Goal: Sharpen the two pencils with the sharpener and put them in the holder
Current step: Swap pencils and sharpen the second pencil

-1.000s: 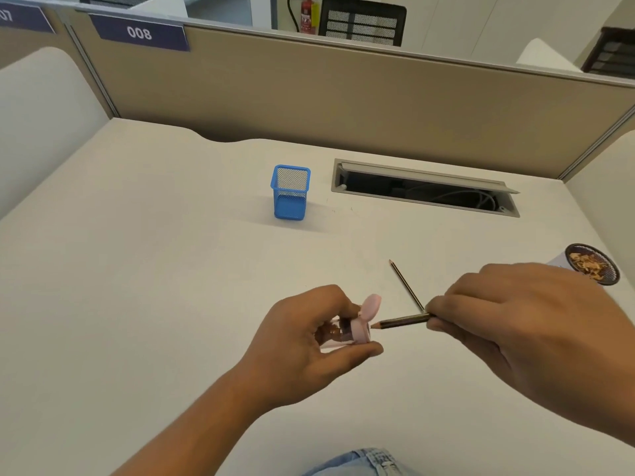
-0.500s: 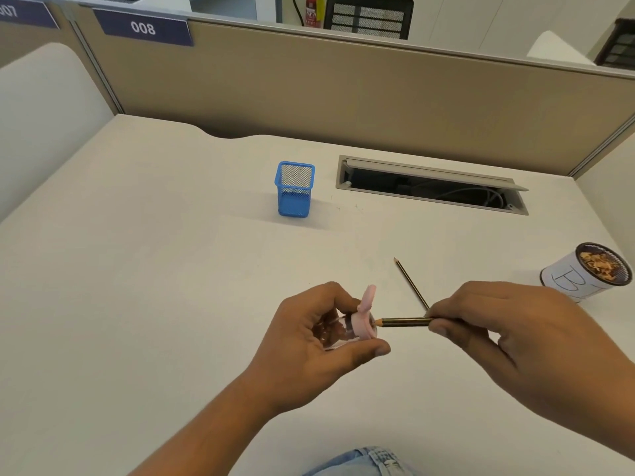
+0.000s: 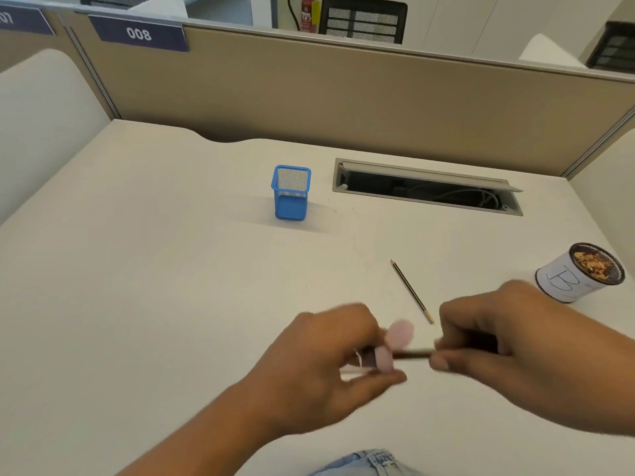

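Observation:
My left hand [image 3: 323, 365] grips a small pink sharpener [image 3: 385, 360] with its round lid [image 3: 399, 333] flipped up. My right hand [image 3: 498, 352] pinches a dark pencil [image 3: 412, 354] whose tip sits in the sharpener. Both hands are blurred by motion, low in the middle of the desk. A second pencil [image 3: 411, 292] lies flat on the desk just beyond the right hand, its point facing away. The blue mesh holder [image 3: 291, 194] stands upright farther back, apart from both hands and with nothing visible in it.
A white cup [image 3: 577, 274] filled with pencil shavings stands at the right. An open cable tray [image 3: 426, 187] is sunk into the desk behind the pencils. A beige partition [image 3: 343, 91] closes the far edge.
The pencil tip has gone into the sharpener and both hands now blur with motion. The view has tilted, bringing the shavings cup fully into sight.

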{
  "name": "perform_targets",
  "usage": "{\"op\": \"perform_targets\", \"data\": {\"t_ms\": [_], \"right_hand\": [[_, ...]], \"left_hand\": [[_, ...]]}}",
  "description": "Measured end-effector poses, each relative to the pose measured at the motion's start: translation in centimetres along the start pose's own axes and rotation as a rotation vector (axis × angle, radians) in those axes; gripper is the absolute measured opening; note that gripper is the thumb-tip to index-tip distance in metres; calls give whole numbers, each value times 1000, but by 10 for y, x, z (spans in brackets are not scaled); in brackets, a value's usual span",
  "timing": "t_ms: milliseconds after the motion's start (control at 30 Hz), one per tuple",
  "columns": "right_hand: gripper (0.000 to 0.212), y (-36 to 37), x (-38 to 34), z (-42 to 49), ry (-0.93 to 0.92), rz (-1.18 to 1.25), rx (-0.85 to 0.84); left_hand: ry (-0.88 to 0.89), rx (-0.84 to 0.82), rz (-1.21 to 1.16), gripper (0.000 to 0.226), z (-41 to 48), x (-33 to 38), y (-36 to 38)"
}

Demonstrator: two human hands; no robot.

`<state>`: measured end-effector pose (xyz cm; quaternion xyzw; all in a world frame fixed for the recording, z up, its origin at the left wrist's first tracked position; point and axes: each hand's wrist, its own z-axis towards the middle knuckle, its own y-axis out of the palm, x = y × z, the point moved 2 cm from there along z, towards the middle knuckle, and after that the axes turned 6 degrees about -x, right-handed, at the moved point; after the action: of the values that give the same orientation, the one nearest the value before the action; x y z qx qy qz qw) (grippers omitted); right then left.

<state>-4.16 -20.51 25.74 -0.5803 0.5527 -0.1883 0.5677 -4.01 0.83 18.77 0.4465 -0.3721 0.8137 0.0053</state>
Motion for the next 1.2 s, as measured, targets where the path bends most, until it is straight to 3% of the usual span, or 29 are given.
{"op": "perform_targets", "data": {"t_ms": [67,133,233,333,400,500,567,633,700,767,833,867,933,1067,1133,1200], "right_hand": [[36,4,5,-1,238,371,-196],[36,10,11,-1,246,379,-247],[19,4,10,-6,51,32,-134],[11,-4,1,-10,-311,-486,140],[14,-6,-4,-14,-484,-620,310],[21,-9,-9,-18,-551,-720,466],[29,-6,-9,-19,-494,-664,400],[39,-2,-10,-15,-274,-511,296],[41,-3,-6,-9,74,-134,106],[33,1,4,-10,235,192,19],[32,5,7,-10,154,108,-5],[33,3,6,-9,93,-56,1],[22,-4,-2,-9,-78,-402,126],[6,-12,-7,-11,-501,-679,340],[7,-12,-10,-11,-523,-759,407],[13,-9,-12,-12,-437,-684,337]], "left_hand": [[107,-78,133,19,-2,3,4],[82,-106,110,20,-3,3,6],[-127,-75,-114,27,-3,3,8],[-345,-69,-455,32,-6,2,12],[-402,-54,-600,31,-7,3,11],[-368,-33,-686,27,-7,8,9],[-326,25,-608,27,-6,8,10],[-237,67,-438,28,-6,7,13],[-132,65,-242,28,-7,8,17],[-102,36,-181,26,-7,9,22],[-118,40,-197,27,-6,7,24],[-143,59,-227,28,-5,6,24],[-213,108,-346,28,-4,4,21],[-298,137,-566,24,-2,8,18],[-284,154,-558,22,-1,9,16],[-220,153,-452,24,1,7,11]]}}
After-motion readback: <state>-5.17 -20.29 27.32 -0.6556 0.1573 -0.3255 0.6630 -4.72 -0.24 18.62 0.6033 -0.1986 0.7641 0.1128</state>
